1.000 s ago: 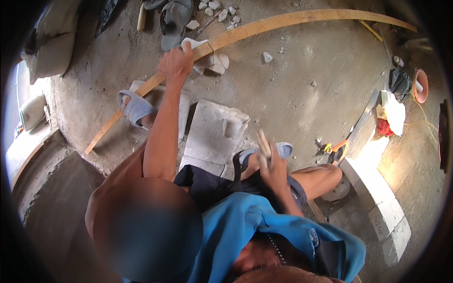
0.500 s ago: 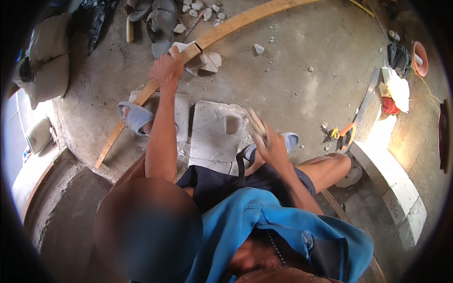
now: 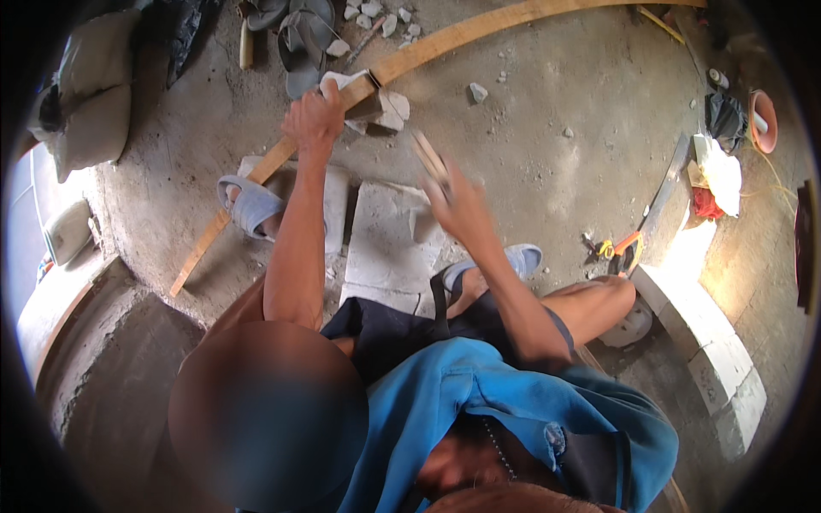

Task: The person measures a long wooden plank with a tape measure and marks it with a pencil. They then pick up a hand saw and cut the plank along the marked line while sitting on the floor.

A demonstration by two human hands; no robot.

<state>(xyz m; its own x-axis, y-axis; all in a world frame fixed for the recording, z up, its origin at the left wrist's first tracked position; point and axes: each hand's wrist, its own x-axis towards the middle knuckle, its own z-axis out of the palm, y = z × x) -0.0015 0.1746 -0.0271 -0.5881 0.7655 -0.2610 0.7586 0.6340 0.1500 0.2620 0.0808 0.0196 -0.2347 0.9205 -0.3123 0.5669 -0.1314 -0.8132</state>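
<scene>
A long wooden plank [image 3: 475, 38] slants across the ground, with a dark crosswise line near its middle. My left hand [image 3: 314, 117] is closed around it just below that line. Beneath the plank there lies a broken pale block [image 3: 392, 111]. My left foot, in a grey-blue sandal [image 3: 256, 211], rests on the plank's lower part. Raised above a pale slab [image 3: 389, 239], my right hand [image 3: 462, 205] is closed on a short, light-coloured, stick-like thing [image 3: 428, 158]. Motion blurs both, so its exact kind is unclear.
Loose stones [image 3: 389, 24] and dark sandals [image 3: 301, 47] lie at the far left. To the right are a handsaw [image 3: 667, 188] with an orange handle, a row of white blocks [image 3: 701, 325], a dark plastic bag [image 3: 725, 120] and an orange container [image 3: 764, 120].
My right hand has moved up and left with the stick-like thing, closer to the plank. My left hand keeps its hold. The whole view has shifted slightly.
</scene>
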